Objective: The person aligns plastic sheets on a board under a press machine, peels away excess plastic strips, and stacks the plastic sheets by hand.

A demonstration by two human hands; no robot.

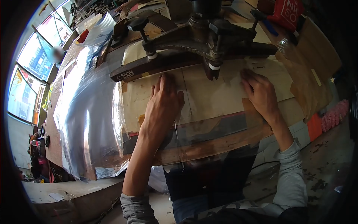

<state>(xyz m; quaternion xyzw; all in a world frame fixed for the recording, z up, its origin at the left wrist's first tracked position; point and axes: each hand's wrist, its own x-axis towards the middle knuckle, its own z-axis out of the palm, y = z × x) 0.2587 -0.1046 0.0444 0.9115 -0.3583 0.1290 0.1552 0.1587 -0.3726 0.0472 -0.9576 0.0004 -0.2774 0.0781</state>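
My left hand (164, 97) lies on the tan board (209, 93), fingers stretched forward to the dark metal bar (231, 54) and thumb apart. To its right, my right hand (259, 89) rests on the same surface with its fingers slightly bent and the thumb apart. A clear plastic film (212, 145) seems to lie under both hands and hang over the front edge. Between the hands, above the board, hangs the forked dark metal tip (212, 71) of a machine head with a white ring. Neither hand visibly grips anything.
A stack of shiny clear plastic sheets (89, 112) lies at the left. Brown paper (309, 71) covers the right side, with a red bag (287, 15) behind. Black knobs (138, 24) stand above the bar. A wooden table edge (209, 149) runs before my lap.
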